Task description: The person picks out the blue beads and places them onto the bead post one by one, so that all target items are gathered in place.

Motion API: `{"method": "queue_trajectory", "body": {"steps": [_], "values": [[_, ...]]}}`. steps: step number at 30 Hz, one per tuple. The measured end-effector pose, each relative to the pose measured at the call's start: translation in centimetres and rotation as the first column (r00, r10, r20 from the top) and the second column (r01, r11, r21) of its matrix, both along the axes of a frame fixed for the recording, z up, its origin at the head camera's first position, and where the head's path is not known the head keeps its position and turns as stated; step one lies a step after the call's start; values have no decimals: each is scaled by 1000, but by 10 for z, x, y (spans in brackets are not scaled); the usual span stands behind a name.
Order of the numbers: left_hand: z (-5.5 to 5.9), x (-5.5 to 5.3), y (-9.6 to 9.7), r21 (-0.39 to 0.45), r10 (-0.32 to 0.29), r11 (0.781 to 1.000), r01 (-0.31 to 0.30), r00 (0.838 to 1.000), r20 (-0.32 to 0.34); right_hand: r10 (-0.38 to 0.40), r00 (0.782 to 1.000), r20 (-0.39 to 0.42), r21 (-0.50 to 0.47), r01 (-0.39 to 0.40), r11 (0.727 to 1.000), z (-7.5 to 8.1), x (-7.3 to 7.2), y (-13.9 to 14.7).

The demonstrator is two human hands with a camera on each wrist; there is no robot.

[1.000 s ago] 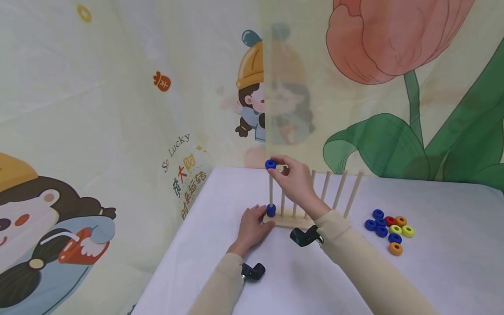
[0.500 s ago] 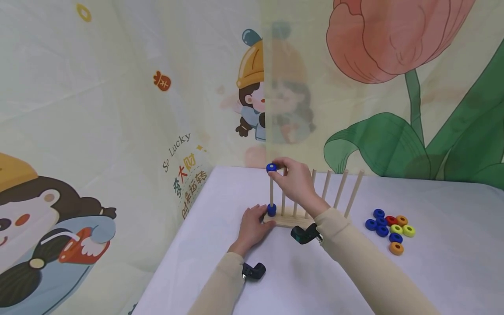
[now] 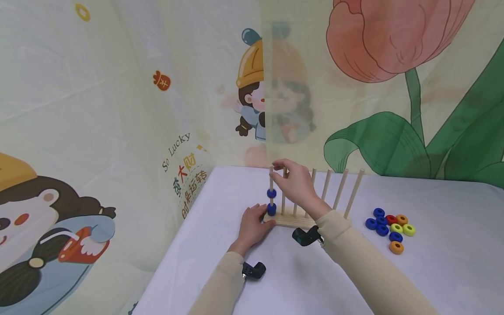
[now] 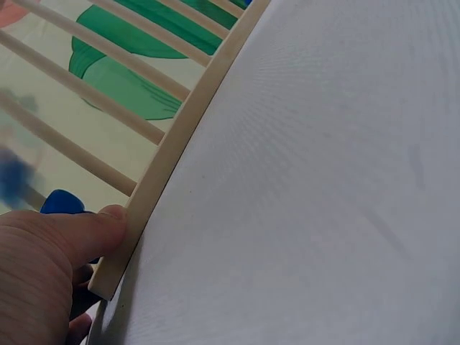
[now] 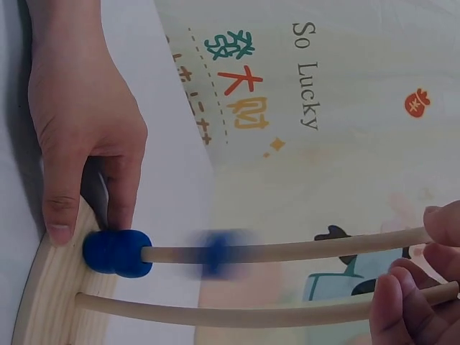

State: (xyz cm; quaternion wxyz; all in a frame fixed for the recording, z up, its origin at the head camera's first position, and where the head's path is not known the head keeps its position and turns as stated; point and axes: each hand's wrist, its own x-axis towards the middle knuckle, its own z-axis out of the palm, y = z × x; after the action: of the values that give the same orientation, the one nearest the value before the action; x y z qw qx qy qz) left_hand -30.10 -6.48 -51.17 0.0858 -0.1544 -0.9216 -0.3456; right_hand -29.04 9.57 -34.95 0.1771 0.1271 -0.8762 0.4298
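Observation:
A wooden peg stand (image 3: pixel 293 221) has several upright pegs on a long base. My left hand (image 3: pixel 252 227) grips the base's left end, with the thumb (image 4: pixel 100 230) on the front face and fingers behind. Two blue rings (image 5: pixel 117 253) sit stacked at the foot of the leftmost peg. Higher on that peg another blue ring (image 3: pixel 271 193) is sliding down, blurred in the right wrist view. My right hand (image 3: pixel 297 181) is at the peg's top, thumb and forefinger parted beside the tip, holding no ring.
Right of the stand, loose rings lie grouped on the white tablecloth (image 3: pixel 315 280): several blue rings (image 3: pixel 382 230), a red ring (image 3: pixel 391 220), orange rings (image 3: pixel 396 247) and yellow rings (image 3: pixel 409 230). Printed curtains (image 3: pixel 220 87) hang behind and at the left.
My right hand has let go of the blue ring it held at the peg's top, and the ring has dropped partway down the peg. The left hand stays put.

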Motion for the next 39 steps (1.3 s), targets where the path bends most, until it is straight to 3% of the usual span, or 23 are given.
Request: {"method": "queue_trajectory", "body": {"steps": [4,9,11,14,18,22,26,34,39], "values": [[-1,0,0,-6,2,1000,-2,1000,-4,9,1000,-24,-57,-10,998,-2,6,3],[-1,0,0,-3,-6,1000,6,1000,-24,-1,990,-143,-150,-20,988,-3,20,8],[0,-1,0,3,-13,1000,13,999,-38,9,988,-155,-174,-36,984,-5,28,13],[-1,-2,1,-7,-20,1000,20,998,-54,40,994,-97,-187,-58,981,-16,38,21],[-2,-2,-1,-14,-26,1000,25,998,-57,52,998,25,-170,-47,984,-44,51,37],[-3,-2,0,10,-30,999,30,999,-43,0,994,113,-167,19,986,-75,61,57],[-2,-1,0,21,-28,999,29,999,-38,-70,988,138,-160,92,983,-98,69,79],[0,0,1,16,-27,1000,27,999,-21,-195,960,200,-109,219,970,-115,83,117],[0,0,0,12,-26,1000,26,999,-34,-238,941,241,-59,259,964,-125,87,128]]}}
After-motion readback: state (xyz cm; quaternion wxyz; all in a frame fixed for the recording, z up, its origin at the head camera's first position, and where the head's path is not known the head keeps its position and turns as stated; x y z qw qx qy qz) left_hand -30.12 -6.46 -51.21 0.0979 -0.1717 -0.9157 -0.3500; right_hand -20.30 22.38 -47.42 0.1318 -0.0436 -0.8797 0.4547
